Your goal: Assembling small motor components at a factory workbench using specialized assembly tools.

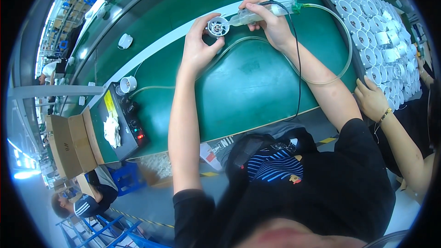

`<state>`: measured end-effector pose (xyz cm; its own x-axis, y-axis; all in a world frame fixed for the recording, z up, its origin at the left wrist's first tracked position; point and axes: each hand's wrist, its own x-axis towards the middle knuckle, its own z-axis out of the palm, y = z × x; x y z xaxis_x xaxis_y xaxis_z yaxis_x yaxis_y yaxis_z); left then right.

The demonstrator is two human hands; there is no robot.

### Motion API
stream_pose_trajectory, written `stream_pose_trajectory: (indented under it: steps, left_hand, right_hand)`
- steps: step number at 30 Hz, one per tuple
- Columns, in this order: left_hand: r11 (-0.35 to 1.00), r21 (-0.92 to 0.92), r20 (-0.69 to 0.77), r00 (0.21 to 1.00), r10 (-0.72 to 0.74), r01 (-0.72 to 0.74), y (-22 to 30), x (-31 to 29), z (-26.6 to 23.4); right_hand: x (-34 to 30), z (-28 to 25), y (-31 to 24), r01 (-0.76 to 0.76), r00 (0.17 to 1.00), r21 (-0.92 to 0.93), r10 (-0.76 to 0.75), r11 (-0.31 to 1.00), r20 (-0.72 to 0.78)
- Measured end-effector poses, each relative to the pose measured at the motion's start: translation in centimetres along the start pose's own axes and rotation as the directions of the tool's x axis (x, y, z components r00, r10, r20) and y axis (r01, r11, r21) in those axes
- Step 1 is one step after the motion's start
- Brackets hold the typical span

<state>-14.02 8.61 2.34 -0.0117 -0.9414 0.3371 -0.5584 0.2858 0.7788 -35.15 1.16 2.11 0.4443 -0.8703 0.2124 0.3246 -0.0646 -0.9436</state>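
My left hand is closed on the rim of a small white round housing, thumb and fingers on opposite sides. The housing's open face shows small parts inside, too small to name. In my right hand is a clear dispensing syringe with whitish contents, held nearly level. Its tip points left and reaches the housing's rim; whether it touches the parts inside I cannot tell. A clear air hose runs from the syringe's green cap and loops down past my right forearm. A black cable hangs beside it.
A black control box with a red display stands at the left, a white cloth and a white housing on top. Right, a co-worker's hand rests by a tray of many white housings. A cardboard box sits far left.
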Motion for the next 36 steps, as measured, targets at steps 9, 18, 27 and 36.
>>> stream_pose_trajectory:
  steps: [9, 18, 27, 36]
  left_hand:
    - [1.0, -0.013, -0.013, 1.0, 0.017, -0.017, 0.1, -0.2, -0.2]
    - [0.981, 0.188, -0.085, 0.994, 0.062, -0.045, -0.2, 0.1, -0.5]
    - [0.921, 0.337, -0.396, 0.917, -0.049, 0.195, -5.9, -0.4, -2.0]
    - [0.924, 0.346, -0.421, 0.907, -0.005, 0.166, -6.4, -1.0, -2.0]
  right_hand:
    - [-0.3, 0.4, -0.5, 0.011, 1.0, -0.019, -0.011, 1.0, -0.015]
    - [0.0, 0.0, -0.1, -0.029, 0.998, 0.099, 0.034, 0.995, -0.043]
    - [1.6, -1.0, 2.0, -0.105, 0.994, 0.353, 0.108, 0.93, 0.011]
    - [4.0, -0.2, 2.6, -0.251, 0.968, 0.566, 0.207, 0.785, 0.142]
